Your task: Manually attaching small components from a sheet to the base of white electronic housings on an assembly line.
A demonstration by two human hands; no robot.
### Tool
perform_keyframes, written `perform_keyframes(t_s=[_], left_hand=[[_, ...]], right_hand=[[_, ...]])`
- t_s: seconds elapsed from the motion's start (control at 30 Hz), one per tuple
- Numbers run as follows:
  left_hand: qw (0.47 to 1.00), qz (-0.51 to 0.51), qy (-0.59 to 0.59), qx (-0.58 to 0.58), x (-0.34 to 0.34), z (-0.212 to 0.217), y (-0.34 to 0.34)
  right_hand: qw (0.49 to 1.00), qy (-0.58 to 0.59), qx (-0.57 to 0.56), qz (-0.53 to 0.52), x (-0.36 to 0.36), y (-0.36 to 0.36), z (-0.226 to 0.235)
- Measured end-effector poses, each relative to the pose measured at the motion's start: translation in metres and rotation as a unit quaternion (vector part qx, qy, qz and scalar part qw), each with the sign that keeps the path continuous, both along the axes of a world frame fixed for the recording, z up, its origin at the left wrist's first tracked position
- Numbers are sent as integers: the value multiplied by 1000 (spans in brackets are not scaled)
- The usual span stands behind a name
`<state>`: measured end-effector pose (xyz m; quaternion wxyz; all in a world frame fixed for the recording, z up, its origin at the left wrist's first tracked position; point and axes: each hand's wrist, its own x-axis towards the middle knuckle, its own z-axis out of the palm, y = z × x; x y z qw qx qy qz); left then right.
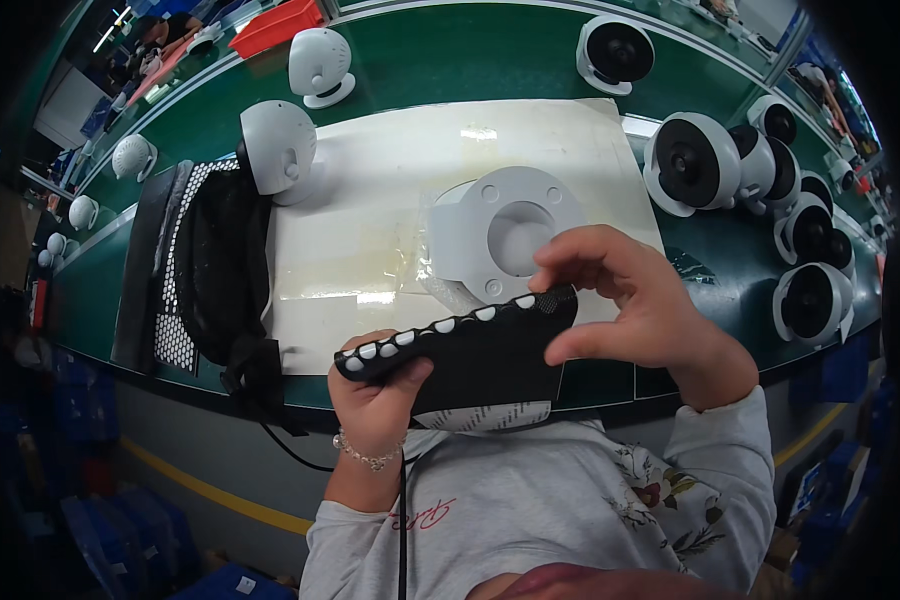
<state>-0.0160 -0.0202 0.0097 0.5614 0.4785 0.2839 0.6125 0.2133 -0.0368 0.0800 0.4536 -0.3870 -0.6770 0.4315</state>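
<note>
Hands (380,385) (640,300) gripping black mesh strip (480,350)

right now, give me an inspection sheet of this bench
surface: green bench with a white mat
job's things: black mesh strip with white tabs, held at both ends; white round housing on the mat
clutter: stack of black mesh at left; white fan units at right; red bin
grippers: left hand and right hand grip the strip
cables: black cable hanging below the left hand
surroundings: other people far along the bench
</note>
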Motion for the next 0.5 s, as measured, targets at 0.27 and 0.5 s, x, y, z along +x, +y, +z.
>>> perform_keyframes(t_s=[0.27, 0.5], left_hand=[[1000, 3, 25, -3, 0, 1, -2], [997, 19, 72, 21, 1, 4, -5]], right_hand=[[990, -117, 35, -73, 1, -5, 5], [908, -191, 354, -120, -3, 6, 11]])
